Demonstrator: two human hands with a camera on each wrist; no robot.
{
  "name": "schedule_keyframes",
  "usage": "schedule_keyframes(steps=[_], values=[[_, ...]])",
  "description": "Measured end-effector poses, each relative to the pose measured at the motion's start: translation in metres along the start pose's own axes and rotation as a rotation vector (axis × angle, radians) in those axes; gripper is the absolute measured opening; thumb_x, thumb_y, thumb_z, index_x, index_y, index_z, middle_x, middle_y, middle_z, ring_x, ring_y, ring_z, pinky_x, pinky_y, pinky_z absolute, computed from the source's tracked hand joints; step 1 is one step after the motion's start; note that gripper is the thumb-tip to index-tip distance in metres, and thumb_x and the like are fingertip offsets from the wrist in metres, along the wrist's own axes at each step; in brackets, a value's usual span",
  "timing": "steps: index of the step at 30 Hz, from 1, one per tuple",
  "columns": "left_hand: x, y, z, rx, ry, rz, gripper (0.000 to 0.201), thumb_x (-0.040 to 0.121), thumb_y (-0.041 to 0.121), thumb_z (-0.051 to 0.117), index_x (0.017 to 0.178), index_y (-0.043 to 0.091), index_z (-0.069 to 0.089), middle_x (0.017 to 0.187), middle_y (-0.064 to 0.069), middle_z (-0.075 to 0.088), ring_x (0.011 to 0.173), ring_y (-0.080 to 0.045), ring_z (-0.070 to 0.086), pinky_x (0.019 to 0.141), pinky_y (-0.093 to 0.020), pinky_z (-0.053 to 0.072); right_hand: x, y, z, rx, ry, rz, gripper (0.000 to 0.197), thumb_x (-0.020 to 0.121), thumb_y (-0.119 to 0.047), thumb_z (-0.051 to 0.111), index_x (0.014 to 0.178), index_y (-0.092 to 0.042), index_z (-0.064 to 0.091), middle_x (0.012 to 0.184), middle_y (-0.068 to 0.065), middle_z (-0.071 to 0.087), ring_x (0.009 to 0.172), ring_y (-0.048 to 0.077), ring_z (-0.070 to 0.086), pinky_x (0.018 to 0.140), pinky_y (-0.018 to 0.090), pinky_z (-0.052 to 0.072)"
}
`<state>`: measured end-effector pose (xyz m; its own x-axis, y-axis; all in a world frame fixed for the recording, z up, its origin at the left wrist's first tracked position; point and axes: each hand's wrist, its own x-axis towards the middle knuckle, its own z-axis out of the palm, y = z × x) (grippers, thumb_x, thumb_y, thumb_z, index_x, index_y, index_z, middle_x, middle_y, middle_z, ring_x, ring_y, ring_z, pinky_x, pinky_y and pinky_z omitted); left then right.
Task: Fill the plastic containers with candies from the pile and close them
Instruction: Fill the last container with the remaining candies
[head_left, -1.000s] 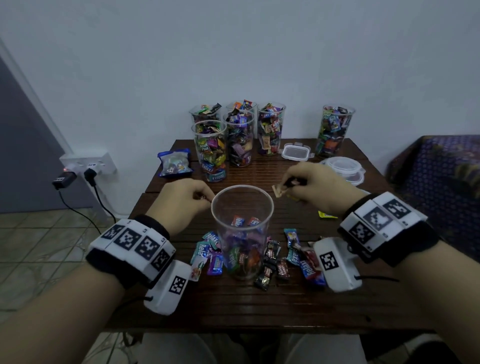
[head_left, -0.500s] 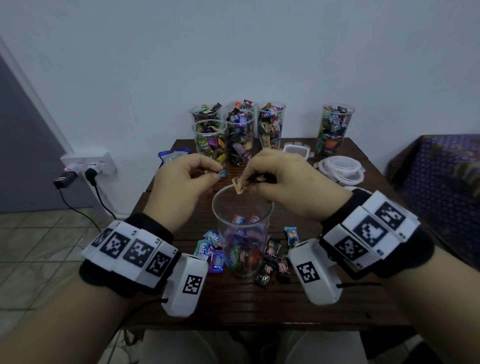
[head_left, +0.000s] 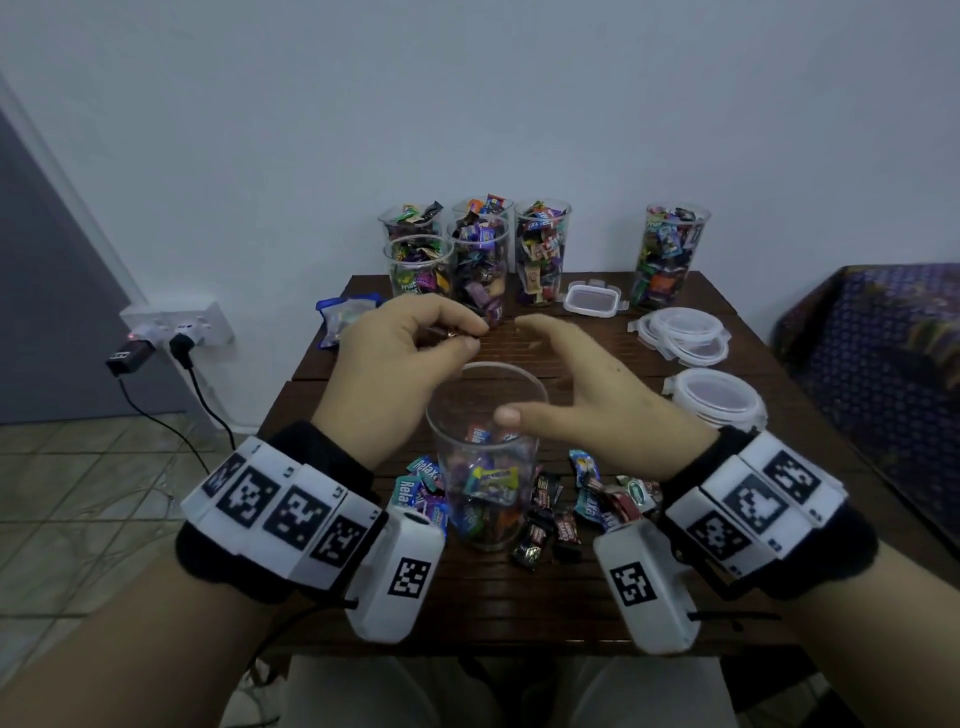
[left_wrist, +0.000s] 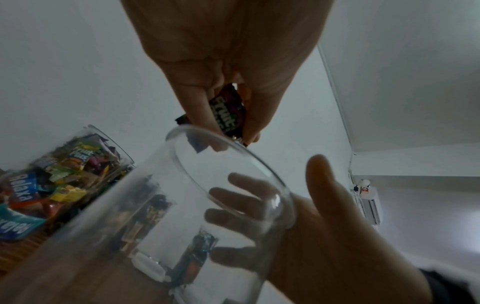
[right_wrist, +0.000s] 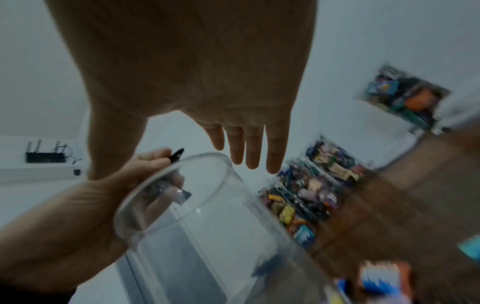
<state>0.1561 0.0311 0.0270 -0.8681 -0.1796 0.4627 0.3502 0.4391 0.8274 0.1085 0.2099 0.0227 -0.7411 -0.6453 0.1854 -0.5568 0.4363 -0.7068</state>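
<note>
A loose pile of wrapped candies (head_left: 566, 514) surrounds the clear plastic container (head_left: 485, 457), partly filled, upright on the dark wooden table (head_left: 519, 597). At its eleven o'clock rim the left hand (head_left: 395, 358) pinches a dark-wrapped candy (left_wrist: 228, 115); at two o'clock the right hand (head_left: 597, 395) hovers, fingers spread and empty. Filled clear cups (head_left: 540, 249) stand at twelve o'clock.

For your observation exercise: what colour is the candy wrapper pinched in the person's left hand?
Dark purple with white lettering; the candy wrapper in the left hand shows best in the left wrist view.

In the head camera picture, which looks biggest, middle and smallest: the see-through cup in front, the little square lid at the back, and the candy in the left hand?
1. Cup
2. Square lid, though it lies farther away
3. Candy, mostly hidden in the left hand
</note>
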Motion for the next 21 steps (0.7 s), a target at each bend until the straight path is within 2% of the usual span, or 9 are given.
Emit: schedule_keyframes(steps=[2,4,5,8,10,13,16,19,21], values=[[-0.002,0.002,0.003,0.007,-0.048,0.02,0.025,0.084,0.004,0.066,0.078,0.028,0.067,0.087,-0.002,0.067,0.077,-0.014,0.064,0.068,-0.028,0.056,-0.003,0.008,0.007,0.177,-0.078,0.074,0.102,0.066,-0.05,0.072,0.148,-0.021,0.019,0.143,-0.01,0.035,0.131,0.001,0.034,0.104,0.019,0.029],[-0.003,0.0,0.006,0.024,-0.107,0.014,0.021,0.084,0.009,0.067,0.081,0.03,0.068,0.09,0.0,0.066,0.081,-0.014,0.064,0.071,-0.033,0.057,-0.004,0.017,0.018,0.291,-0.112,0.098,0.112,0.063,-0.051,0.082,0.149,-0.022,0.016,0.143,-0.01,0.038,0.13,0.001,0.039,0.108,0.025,0.033],[-0.004,-0.001,0.008,0.034,-0.135,0.008,0.02,0.083,0.014,0.067,0.081,0.034,0.068,0.091,0.003,0.065,0.083,-0.013,0.065,0.074,-0.036,0.057,-0.004,0.021,0.023,0.309,-0.11,0.098,0.114,0.059,-0.052,0.081,0.148,-0.022,0.016,0.142,-0.01,0.041,0.129,0.002,0.041,0.11,0.029,0.034],[-0.008,-0.002,0.013,0.061,-0.183,0.004,0.024,0.084,0.011,0.066,0.083,0.035,0.068,0.092,0.008,0.063,0.086,-0.009,0.064,0.078,-0.034,0.055,-0.002,0.026,0.034,0.338,-0.078,0.088,0.108,0.055,-0.053,0.078,0.144,-0.022,0.024,0.136,-0.009,0.049,0.127,0.006,0.046,0.108,0.038,0.038],[-0.01,-0.001,0.015,0.069,-0.192,0.011,0.024,0.085,0.005,0.064,0.085,0.029,0.068,0.094,0.007,0.063,0.086,-0.005,0.064,0.077,-0.027,0.054,-0.002,0.026,0.036,0.373,-0.058,0.074,0.098,0.057,-0.048,0.079,0.138,-0.022,0.032,0.131,-0.006,0.053,0.123,0.007,0.051,0.105,0.04,0.041],[-0.01,0.001,0.015,0.07,-0.194,0.036,0.021,0.086,0.007,0.063,0.086,0.027,0.069,0.103,0.009,0.063,0.088,-0.002,0.063,0.075,-0.022,0.052,-0.002,0.027,0.036,0.384,-0.035,0.078,0.089,0.061,-0.036,0.085,0.134,-0.023,0.036,0.127,-0.006,0.056,0.119,0.006,0.053,0.103,0.039,0.044],[-0.006,0.0,0.013,0.034,-0.09,0.07,0.018,0.087,0.013,0.063,0.086,0.03,0.069,0.107,0.012,0.063,0.092,-0.003,0.063,0.077,-0.029,0.053,-0.001,0.027,0.033,0.354,-0.016,0.081,0.084,0.066,-0.026,0.084,0.135,-0.022,0.036,0.126,-0.006,0.055,0.117,0.004,0.053,0.104,0.034,0.043],[0.0,-0.001,0.006,0.01,0.073,0.124,0.016,0.084,0.021,0.059,0.086,0.036,0.066,0.104,0.012,0.065,0.097,-0.008,0.063,0.081,-0.043,0.055,0.001,0.025,0.028,0.347,0.008,0.096,0.089,0.058,-0.037,0.082,0.133,-0.023,0.036,0.123,-0.006,0.054,0.116,0.005,0.052,0.102,0.032,0.044],[0.004,-0.003,-0.001,0.026,0.129,0.151,0.014,0.084,0.027,0.058,0.087,0.039,0.065,0.102,0.012,0.065,0.098,-0.01,0.062,0.081,-0.047,0.054,0.004,0.023,0.022,0.383,0.037,0.097,0.084,0.055,-0.037,0.08,0.126,-0.029,0.036,0.121,-0.006,0.055,0.114,0.007,0.055,0.098,0.03,0.046]])
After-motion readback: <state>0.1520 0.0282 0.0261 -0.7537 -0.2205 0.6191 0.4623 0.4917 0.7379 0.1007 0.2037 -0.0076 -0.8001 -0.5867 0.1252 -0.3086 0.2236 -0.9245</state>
